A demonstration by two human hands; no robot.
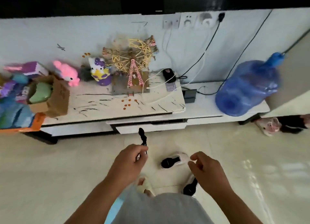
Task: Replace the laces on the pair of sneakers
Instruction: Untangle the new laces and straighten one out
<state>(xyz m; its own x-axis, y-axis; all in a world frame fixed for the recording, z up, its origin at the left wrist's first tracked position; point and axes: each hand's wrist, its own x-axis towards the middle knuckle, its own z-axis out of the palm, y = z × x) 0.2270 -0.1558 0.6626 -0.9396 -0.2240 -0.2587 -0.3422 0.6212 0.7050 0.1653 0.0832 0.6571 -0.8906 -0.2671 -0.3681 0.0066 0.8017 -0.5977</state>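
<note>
We count two sneakers on the pale floor tiles and one black lace. The farther sneaker (173,160) lies with its long axis left to right, dark end to the left; the nearer sneaker (190,187) is partly hidden behind our right wrist, so its heading is unclear. Our left hand (130,161) pinches the black lace (143,137), which rises in a bunched strand above the fingers. Our right hand (203,166) has fingers curled (whether it holds anything we cannot tell). Beyond stand a low white cabinet (209,112), a blue water jug (248,88) lying tilted, a ferris wheel model (132,63) and a cardboard box (57,96).
</note>
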